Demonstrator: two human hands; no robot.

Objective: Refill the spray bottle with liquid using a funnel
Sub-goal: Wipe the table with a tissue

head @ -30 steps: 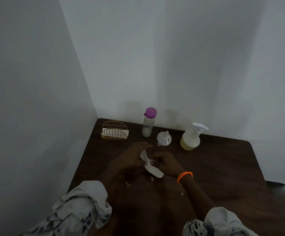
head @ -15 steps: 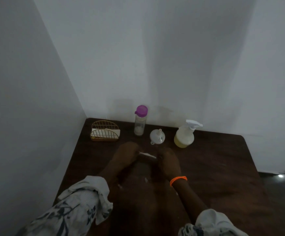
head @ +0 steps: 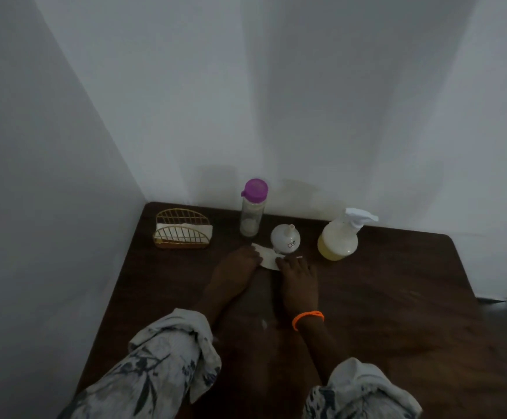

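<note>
The spray bottle [head: 338, 240] with a white trigger head holds yellowish liquid and stands at the back of the dark table [head: 397, 297]. A white funnel [head: 285, 238] sits upside down to its left. Further left stands a clear bottle with a purple cap [head: 250, 210], with a little liquid at its bottom. My left hand [head: 237, 267] and my right hand [head: 297, 276] lie palm down side by side, with their fingertips on a white tissue [head: 266, 258] flat on the table just in front of the funnel.
A gold wire napkin holder [head: 182, 228] with white napkins stands in the back left corner. White walls close off the table at the back and left. An orange band [head: 307, 318] is on my right wrist.
The tissue was held up between both hands; it has been carried forward and now lies flat on the table by the funnel, under my fingers. The camera view shifted slightly.
</note>
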